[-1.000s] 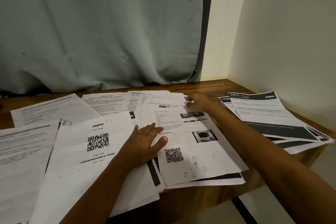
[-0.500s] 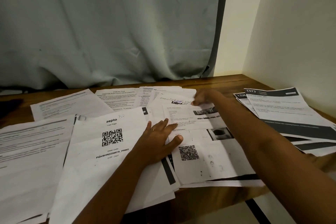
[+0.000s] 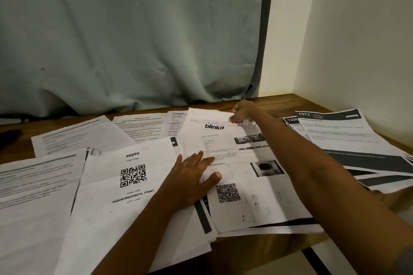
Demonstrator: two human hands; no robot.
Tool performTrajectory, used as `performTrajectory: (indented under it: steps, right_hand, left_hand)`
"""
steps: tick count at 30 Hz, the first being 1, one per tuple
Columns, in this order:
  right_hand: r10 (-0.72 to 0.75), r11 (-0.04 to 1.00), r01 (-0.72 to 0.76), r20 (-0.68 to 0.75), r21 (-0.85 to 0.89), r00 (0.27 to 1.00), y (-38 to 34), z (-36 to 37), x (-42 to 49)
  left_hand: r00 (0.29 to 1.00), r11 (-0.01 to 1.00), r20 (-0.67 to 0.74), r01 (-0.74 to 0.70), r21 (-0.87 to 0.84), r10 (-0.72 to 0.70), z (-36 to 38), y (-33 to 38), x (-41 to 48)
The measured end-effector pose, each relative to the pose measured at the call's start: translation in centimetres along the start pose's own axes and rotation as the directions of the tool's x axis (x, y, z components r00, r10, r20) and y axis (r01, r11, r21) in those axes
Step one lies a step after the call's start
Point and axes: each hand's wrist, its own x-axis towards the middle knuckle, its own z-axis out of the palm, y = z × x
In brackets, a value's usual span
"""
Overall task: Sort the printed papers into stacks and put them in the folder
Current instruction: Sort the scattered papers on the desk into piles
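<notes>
Printed papers lie spread over a wooden table [image 3: 297, 102]. My left hand [image 3: 192, 176] rests flat with straight fingers where a zepto sheet [image 3: 125, 185] with a QR code meets a middle pile. My right hand [image 3: 244, 110] reaches to the far end of that pile and pinches the top edge of a sheet [image 3: 232, 147] lying over a blinkit page [image 3: 201, 127]. Below it sits a sheet with a QR code [image 3: 257, 198]. No folder is in view.
A stack of dark-banded sheets [image 3: 348, 138], the top one numbered 1573, lies at the right by the wall. More text pages lie at the far left [image 3: 73, 136] and near left [image 3: 33, 196]. A grey curtain [image 3: 134, 40] hangs behind the table. Some papers overhang the near edge.
My right hand has moved farther from me along the middle pile and has lifted the sheet's top edge, showing more of the blinkit page. My left hand stays pressed on the papers.
</notes>
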Motion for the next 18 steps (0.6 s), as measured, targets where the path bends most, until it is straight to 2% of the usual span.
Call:
performTrajectory:
  steps: [3,8,14,18]
  right_hand:
    - [-0.014,0.980,0.058,-0.222,0.192,0.975,-0.5,-1.0,0.0]
    - [0.078,0.886,0.154,-0.468,0.437,0.880,-1.6,-3.6,-0.8]
    - [0.125,0.791,0.328,-0.661,0.516,0.740,-2.0,-6.9,-2.9]
    - [0.138,0.780,0.389,-0.741,0.490,0.657,-2.2,-9.2,-4.4]
  left_hand:
    - [1.000,1.000,-0.028,-0.009,-0.014,0.009,0.4,-0.3,0.0]
    - [0.999,1.000,-0.035,-0.002,-0.018,0.001,0.4,-0.3,0.2]
    - [0.998,0.997,-0.066,0.008,-0.074,-0.013,0.3,-0.1,-0.2]
    - [0.998,0.996,-0.061,0.021,-0.088,-0.026,0.2,0.1,-0.3]
